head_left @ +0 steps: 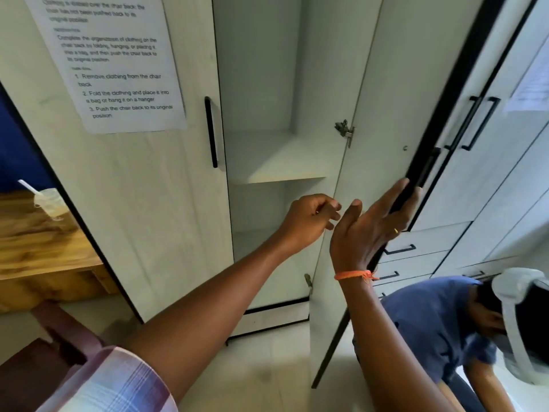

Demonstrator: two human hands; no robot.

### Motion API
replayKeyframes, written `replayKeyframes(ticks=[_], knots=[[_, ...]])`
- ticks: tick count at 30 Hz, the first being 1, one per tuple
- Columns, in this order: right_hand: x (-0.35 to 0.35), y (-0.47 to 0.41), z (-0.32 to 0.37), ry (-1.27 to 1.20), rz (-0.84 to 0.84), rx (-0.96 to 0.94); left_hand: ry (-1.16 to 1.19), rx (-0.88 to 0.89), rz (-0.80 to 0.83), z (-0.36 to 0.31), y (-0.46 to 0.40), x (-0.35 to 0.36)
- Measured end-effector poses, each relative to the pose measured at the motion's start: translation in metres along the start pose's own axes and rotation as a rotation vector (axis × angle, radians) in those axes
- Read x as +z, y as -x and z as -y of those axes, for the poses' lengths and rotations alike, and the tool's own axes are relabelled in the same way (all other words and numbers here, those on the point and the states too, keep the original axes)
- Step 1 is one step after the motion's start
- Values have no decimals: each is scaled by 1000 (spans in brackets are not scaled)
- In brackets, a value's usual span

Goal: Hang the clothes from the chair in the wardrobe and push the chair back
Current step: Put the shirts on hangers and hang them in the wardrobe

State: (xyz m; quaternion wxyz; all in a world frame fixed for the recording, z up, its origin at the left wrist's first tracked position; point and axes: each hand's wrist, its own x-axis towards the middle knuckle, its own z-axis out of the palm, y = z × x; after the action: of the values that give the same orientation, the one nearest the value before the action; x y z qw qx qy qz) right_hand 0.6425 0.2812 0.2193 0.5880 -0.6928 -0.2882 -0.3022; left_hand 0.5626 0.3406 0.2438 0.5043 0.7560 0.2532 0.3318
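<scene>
The white wardrobe [166, 203] stands in front of me with its right door [374, 93] swung open. Inside, a bare shelf [276, 162] shows and no clothes are visible. My right hand [371, 224] has straight fingers lying against the open door's black edge, thumb up. My left hand [309, 218] hovers before the open compartment, fingers curled and holding nothing. Part of a dark reddish-brown chair [44, 352] shows at the lower left. No garment is in view.
Another person in a blue shirt [430, 328] bends down at the lower right beside the open door. A wooden desk [38, 257] with a plastic cup [49, 203] is at left. A printed sheet [113, 60] hangs on the closed left door. More wardrobe doors and drawers [416, 248] lie to the right.
</scene>
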Motion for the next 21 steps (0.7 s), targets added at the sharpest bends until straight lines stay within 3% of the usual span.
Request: replayKeyframes(ticks=[4,6,8,13,18,21], knots=[[1,-10,1,71,-17,86,-42,-64,-199,23,-4,-45],[8,-12,3,90,13,11,-72,-130,-346,33,-12,-72],[23,-11,6,29,71,-54,-116,-172,-499,40,-21,-100],[72,-8,7,-206,186,58,-277,-158,-801,46,-36,-148],[113,-1,1,-337,303,27,-329,-205,-914,58,-59,-170],[130,1,2,-391,344,13,-282,-233,-847,61,-75,-172]])
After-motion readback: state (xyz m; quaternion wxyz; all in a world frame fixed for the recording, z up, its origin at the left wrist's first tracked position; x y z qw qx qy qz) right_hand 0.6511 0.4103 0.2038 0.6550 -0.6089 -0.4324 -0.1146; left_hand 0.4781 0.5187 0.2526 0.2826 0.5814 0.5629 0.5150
